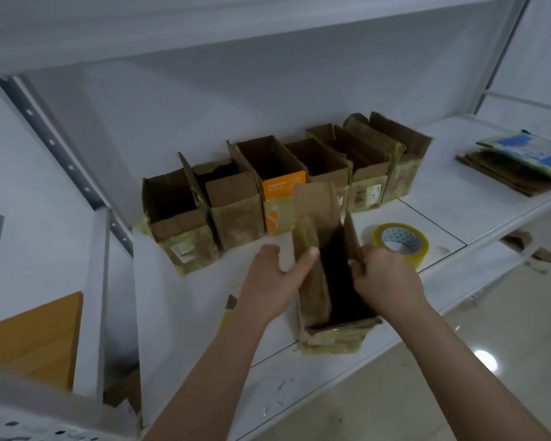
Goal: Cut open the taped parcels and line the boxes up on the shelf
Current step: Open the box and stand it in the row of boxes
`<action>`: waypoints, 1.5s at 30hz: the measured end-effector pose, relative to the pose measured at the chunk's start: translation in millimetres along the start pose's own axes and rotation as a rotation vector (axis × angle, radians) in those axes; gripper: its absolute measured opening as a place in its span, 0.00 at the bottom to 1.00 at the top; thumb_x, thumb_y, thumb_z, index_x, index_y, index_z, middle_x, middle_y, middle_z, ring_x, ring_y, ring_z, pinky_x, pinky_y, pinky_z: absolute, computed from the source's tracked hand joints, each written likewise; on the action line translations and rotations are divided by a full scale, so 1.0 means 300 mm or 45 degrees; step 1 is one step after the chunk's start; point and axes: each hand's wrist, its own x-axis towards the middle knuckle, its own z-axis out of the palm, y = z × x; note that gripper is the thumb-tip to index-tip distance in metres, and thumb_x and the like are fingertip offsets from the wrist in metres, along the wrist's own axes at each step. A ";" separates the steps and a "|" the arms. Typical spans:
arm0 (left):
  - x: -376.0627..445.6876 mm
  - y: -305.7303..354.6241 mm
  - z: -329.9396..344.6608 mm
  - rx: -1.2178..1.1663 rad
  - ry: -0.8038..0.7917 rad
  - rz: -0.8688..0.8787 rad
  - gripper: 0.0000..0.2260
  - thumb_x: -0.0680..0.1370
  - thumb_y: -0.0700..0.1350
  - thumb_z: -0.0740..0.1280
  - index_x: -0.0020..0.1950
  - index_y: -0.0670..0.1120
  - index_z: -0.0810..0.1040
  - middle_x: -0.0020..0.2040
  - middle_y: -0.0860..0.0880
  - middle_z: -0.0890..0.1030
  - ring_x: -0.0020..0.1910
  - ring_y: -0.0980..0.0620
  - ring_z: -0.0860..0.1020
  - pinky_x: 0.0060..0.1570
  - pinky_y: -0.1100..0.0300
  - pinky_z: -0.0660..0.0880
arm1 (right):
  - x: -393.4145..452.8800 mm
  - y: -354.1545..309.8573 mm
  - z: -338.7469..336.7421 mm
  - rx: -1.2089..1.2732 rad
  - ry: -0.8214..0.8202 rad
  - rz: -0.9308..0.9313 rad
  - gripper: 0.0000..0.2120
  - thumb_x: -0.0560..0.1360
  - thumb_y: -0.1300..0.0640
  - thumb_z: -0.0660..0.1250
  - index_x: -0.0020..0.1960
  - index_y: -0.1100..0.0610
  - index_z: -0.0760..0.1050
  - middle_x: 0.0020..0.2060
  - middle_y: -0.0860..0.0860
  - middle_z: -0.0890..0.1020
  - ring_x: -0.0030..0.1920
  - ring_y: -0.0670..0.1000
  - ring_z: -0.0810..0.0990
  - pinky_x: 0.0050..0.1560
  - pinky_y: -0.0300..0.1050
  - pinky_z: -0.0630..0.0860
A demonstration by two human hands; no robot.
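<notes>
Brown box (pixel 328 281) — left hand (pixel 275 278) and right hand (pixel 384 275) each pinch a flap. Pull too hard and it may rip — or bump the row of boxes (pixel 268 192).

A stockroom or parcel storeroom: I stand at a white metal shelving unit (pixel 452 218) with a slotted upright (pixel 61 154), where a row of opened cardboard boxes (pixel 268 186) lines the far wall. A roll of packing tape (pixel 401 241) sits near, flattened cartons (pixel 509 173) lie at far right, and glossy floor tiles (pixel 506 361) gleam below.
</notes>
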 end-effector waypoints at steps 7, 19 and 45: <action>-0.027 0.034 0.030 0.736 -0.030 0.140 0.44 0.66 0.78 0.58 0.66 0.44 0.66 0.58 0.48 0.74 0.53 0.47 0.77 0.39 0.57 0.70 | -0.040 -0.005 -0.025 -0.003 -0.299 0.012 0.19 0.75 0.45 0.64 0.62 0.53 0.71 0.50 0.53 0.82 0.51 0.56 0.81 0.48 0.52 0.79; -0.016 0.295 0.001 0.451 0.105 0.596 0.13 0.76 0.50 0.62 0.33 0.47 0.66 0.28 0.52 0.66 0.25 0.55 0.65 0.23 0.65 0.58 | -0.020 0.124 -0.249 0.093 -0.108 -0.030 0.18 0.72 0.58 0.64 0.61 0.48 0.70 0.47 0.52 0.81 0.49 0.58 0.79 0.48 0.51 0.78; 0.506 0.874 0.893 0.162 -0.099 0.509 0.09 0.78 0.51 0.63 0.38 0.52 0.74 0.29 0.56 0.72 0.28 0.60 0.72 0.29 0.64 0.63 | 0.566 1.054 -0.573 0.095 -0.102 0.157 0.27 0.76 0.58 0.66 0.73 0.50 0.64 0.50 0.51 0.80 0.48 0.52 0.79 0.45 0.48 0.77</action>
